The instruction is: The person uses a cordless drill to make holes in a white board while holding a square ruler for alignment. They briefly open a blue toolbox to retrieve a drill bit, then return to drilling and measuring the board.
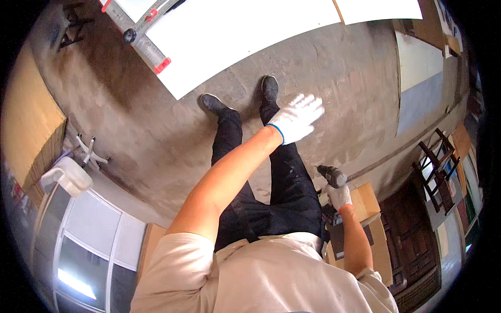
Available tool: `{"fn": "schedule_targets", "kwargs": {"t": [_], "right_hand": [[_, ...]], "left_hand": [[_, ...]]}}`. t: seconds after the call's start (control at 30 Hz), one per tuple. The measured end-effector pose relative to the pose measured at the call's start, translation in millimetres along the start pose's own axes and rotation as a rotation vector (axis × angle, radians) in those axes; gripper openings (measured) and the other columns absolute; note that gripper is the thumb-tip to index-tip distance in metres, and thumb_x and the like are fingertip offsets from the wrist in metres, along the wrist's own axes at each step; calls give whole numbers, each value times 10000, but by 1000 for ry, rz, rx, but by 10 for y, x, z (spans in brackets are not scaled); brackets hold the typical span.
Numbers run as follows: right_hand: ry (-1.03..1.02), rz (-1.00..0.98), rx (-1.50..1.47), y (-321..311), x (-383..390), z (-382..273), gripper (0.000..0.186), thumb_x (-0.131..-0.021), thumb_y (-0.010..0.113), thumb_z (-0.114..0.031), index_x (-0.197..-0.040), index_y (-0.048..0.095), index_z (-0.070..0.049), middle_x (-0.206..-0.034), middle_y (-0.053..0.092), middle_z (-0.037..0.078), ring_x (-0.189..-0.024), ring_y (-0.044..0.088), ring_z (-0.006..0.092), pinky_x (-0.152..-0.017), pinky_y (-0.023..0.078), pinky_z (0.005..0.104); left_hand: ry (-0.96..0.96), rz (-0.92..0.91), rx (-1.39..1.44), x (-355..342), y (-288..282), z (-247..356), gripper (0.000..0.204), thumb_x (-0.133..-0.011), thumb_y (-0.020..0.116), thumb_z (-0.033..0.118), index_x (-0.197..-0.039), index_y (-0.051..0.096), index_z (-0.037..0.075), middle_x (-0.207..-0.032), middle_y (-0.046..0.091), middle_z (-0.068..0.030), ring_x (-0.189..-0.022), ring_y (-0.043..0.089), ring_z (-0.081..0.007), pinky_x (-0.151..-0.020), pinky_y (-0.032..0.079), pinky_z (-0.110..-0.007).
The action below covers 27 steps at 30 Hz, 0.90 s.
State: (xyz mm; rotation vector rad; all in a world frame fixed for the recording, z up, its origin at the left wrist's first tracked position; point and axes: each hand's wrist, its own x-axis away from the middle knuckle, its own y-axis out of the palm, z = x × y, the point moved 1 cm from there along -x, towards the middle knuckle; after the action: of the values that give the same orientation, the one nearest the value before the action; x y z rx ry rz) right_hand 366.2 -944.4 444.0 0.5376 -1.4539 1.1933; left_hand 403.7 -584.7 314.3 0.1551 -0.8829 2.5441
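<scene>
My left hand, in a white knit glove with a blue cuff edge, reaches out across the front of my legs. Its fingers are stretched and it holds nothing. Down at my right side, my right hand, also gloved in white, grips a dark cordless drill whose front points away to the left. Part of the drill's lower end is hard to make out against the boxes. Beyond my feet lies a large white panel, with neither hand touching it.
A metal guide rail with red end pieces and a black knob lies over the white panel's left corner. Cardboard boxes stand close by my right arm. A dark wooden chair frame is farther right. A white plastic chair stands left.
</scene>
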Motion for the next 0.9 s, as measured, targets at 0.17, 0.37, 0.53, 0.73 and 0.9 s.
{"fn": "schedule_targets", "kwargs": {"t": [0.17,0.37,0.53,0.73,0.9], "right_hand": [[15,-18,-103,-27,48,68,254,-894,726,-234,-863,674,13,-626,621,81,-500,607,191,-493,478,374],[-51,5,0,10,37,104,276,-901,703,-244,-781,679,4,-617,624,70,-514,625,189,-487,493,368],[-160,113,238,-173,206,-97,320,-876,706,-280,-844,716,38,-689,673,136,-632,665,216,-612,533,409],[-433,236,510,-446,489,-682,386,-883,720,-311,-1062,748,31,-769,743,172,-672,741,278,-626,574,429],[-670,399,518,-441,1014,-1193,440,-870,681,-343,-1108,755,20,-978,764,294,-988,771,412,-841,597,477]], "left_hand": [[-612,565,-366,312,-269,-793,696,-1008,607,384,-1608,455,65,-1728,338,-183,-1608,279,-394,-1341,178,-530],[-733,-126,358,1698,172,-722,659,-1023,563,434,-1575,491,82,-1581,515,-260,-1430,523,-433,-1220,404,-486],[-1083,195,431,3266,586,-179,610,-1035,564,470,-1497,575,73,-1476,620,-245,-1352,598,-416,-1137,474,-486],[-1310,461,795,4811,1212,621,607,-1004,662,477,-1369,676,-7,-1391,680,-260,-1323,641,-397,-1096,495,-456],[-1390,542,969,5543,1824,1052,496,-1016,634,376,-1330,706,-1,-1071,773,-168,-948,730,-270,-858,569,-383]]}}
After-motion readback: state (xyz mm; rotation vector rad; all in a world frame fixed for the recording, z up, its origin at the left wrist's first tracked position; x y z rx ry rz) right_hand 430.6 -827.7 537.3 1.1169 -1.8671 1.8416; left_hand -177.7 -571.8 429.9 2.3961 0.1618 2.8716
